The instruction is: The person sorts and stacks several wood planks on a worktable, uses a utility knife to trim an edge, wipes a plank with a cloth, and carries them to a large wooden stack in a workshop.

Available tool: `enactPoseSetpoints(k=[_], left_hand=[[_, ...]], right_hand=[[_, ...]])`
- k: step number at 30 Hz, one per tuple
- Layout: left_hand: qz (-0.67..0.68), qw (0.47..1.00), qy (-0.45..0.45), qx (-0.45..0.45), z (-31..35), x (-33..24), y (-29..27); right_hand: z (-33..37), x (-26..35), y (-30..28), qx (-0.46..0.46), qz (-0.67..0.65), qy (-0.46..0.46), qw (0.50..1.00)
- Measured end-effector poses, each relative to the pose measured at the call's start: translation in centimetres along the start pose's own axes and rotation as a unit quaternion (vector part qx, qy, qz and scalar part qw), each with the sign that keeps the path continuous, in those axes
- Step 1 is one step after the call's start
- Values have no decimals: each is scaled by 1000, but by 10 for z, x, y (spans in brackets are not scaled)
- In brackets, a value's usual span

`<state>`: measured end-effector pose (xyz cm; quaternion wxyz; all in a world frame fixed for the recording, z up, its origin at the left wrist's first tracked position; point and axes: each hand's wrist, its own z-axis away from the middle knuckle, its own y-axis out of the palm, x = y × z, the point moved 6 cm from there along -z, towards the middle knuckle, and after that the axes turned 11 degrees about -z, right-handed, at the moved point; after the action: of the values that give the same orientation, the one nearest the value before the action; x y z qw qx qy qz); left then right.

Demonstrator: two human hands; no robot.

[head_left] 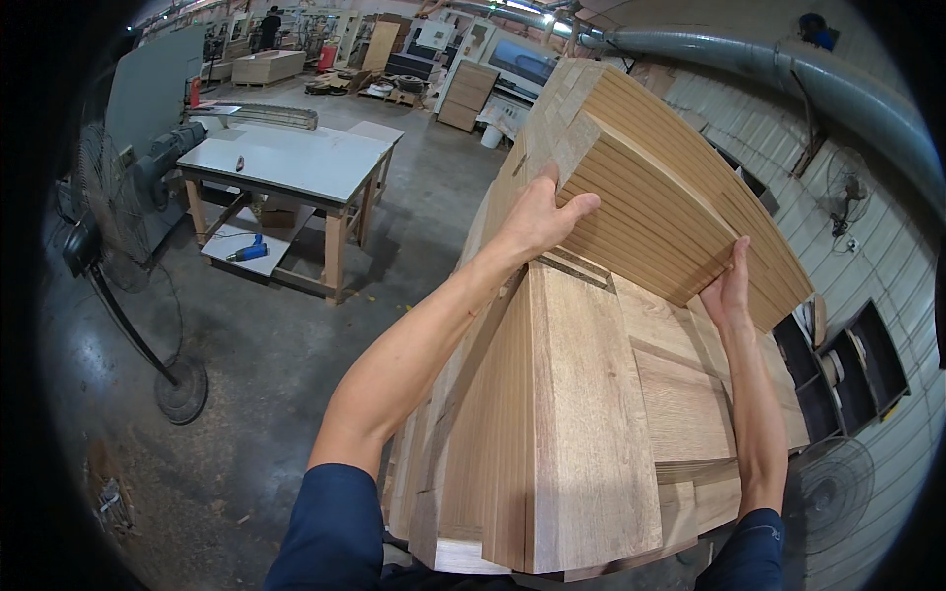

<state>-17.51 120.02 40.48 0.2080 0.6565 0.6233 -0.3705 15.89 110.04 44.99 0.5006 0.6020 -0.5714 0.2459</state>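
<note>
Both my hands are on a bundle of light-brown wood boards, its layered edges toward me. My left hand is closed on the bundle's left end, thumb on the layered face and fingers around the corner, partly hidden. At the lower right corner, my right hand grips the same bundle, with some fingers out of sight beneath or behind it. A taller stack of similar boards stands right behind. Below and nearer to me lie more wood-grain panels, piled in several stacks at slightly different angles.
To the left stands a white-topped workbench with a blue heat-gun-like tool on its lower shelf. A pedestal fan is at far left. Dark shelving bins line the right wall. Machines and a person are far back.
</note>
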Motion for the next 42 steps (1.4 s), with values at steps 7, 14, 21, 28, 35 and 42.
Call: enactPoseSetpoints(k=[7, 14, 21, 28, 35, 42], left_hand=[[-107, 985, 78, -107, -14, 16, -5], [-38, 995, 83, -35, -47, -61, -6], [83, 992, 96, 24, -53, -55, 2], [256, 963, -36, 78, -86, -2, -7], [292, 947, -8, 135, -101, 29, 23], [289, 950, -8, 120, -104, 33, 27]], right_hand=[[2, 9, 22, 2, 26, -37, 999], [-46, 43, -21, -154, 161, -102, 970], [-40, 31, -7, -123, 126, -26, 984], [-35, 37, -1, -36, -67, 52, 996], [-42, 29, -6, -62, -14, 54, 997], [-39, 31, -2, -56, 3, 44, 997]])
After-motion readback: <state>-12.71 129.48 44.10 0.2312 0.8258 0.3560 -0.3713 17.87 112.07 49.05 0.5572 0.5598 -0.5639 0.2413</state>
